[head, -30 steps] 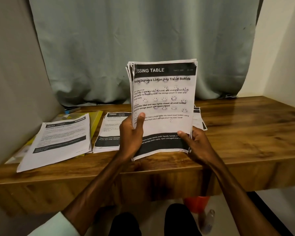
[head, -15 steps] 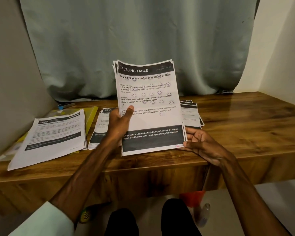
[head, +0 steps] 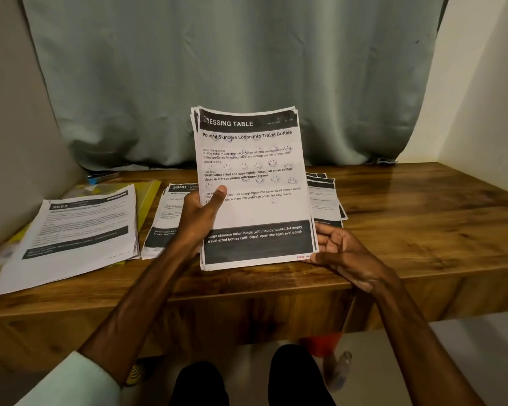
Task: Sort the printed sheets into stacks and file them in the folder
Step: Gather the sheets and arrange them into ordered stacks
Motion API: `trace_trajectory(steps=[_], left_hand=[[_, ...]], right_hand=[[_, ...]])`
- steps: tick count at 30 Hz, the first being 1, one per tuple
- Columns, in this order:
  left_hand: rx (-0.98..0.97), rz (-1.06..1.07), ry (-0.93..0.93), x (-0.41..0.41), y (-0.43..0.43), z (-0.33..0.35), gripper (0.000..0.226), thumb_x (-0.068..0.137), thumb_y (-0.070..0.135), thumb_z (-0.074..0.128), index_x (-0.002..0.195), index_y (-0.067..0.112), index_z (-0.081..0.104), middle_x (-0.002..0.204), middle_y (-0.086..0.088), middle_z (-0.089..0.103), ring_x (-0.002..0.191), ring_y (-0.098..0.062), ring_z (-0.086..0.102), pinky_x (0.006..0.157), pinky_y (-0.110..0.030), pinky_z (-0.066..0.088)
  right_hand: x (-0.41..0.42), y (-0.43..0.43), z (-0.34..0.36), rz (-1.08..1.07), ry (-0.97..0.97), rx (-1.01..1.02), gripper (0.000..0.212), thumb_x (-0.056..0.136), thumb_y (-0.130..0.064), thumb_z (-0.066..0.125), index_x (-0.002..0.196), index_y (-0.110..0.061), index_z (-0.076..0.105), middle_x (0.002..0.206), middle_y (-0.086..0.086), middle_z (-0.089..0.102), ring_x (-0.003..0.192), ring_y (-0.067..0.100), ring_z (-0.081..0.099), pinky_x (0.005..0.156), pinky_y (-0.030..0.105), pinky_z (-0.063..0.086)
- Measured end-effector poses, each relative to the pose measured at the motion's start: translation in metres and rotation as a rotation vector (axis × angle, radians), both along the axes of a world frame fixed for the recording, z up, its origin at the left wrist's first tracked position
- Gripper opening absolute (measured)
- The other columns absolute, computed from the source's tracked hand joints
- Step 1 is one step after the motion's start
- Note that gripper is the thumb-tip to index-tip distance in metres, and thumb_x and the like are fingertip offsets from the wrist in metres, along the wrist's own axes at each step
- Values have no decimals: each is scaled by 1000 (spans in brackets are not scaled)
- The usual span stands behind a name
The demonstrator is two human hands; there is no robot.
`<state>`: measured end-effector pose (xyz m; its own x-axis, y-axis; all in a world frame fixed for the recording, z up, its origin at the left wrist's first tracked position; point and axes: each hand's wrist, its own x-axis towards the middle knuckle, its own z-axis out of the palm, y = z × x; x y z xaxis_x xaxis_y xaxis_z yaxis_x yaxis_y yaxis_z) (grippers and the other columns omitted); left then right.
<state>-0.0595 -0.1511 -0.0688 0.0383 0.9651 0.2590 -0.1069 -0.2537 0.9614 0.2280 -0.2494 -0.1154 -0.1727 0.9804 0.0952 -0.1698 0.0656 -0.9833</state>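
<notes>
The stack of white printed sheets (head: 255, 206) bears a black band across its top and a broader black band across its foot, both lettered in white. Between them are black text, faint blue smiley faces and a red scribble at the lower right corner. The white left paper stack (head: 79, 230) and white middle paper stack (head: 170, 218) show the same black bands, beside a yellow plastic folder (head: 148, 197) on the glossy brown wooden desk (head: 423, 224) with darker streaked grain, while the folded fabric curtain (head: 217, 68) is pale grey-green.
</notes>
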Motion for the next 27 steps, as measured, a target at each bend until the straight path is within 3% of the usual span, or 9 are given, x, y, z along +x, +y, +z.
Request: trace_trajectory(steps=[6,14,27], left_hand=[[1,-26,-9,-3,2,-7,30,97,34,68,121,16,69,112,0,77,97,-19,76,83,-40,62],[68,15,10,-2,-2,-9,16,98,30,66,110,20,71,96,14,77,90,-9,76,69,-20,59],[81,77,-4,-3,-5,-17,25,100,29,64,120,15,67,105,6,74,87,-4,75,67,-19,59]], right_hand=[[-2,-1,0,-34,-39,16,69,81,30,57,140,-5,51,129,19,67,111,27,70,86,33,62],[-2,-4,3,-50,-33,-18,67,82,29,54,137,-9,53,126,18,69,108,26,71,85,33,61],[-4,-6,3,-97,13,65,63,85,30,44,136,-5,54,127,15,70,112,27,70,80,29,62]])
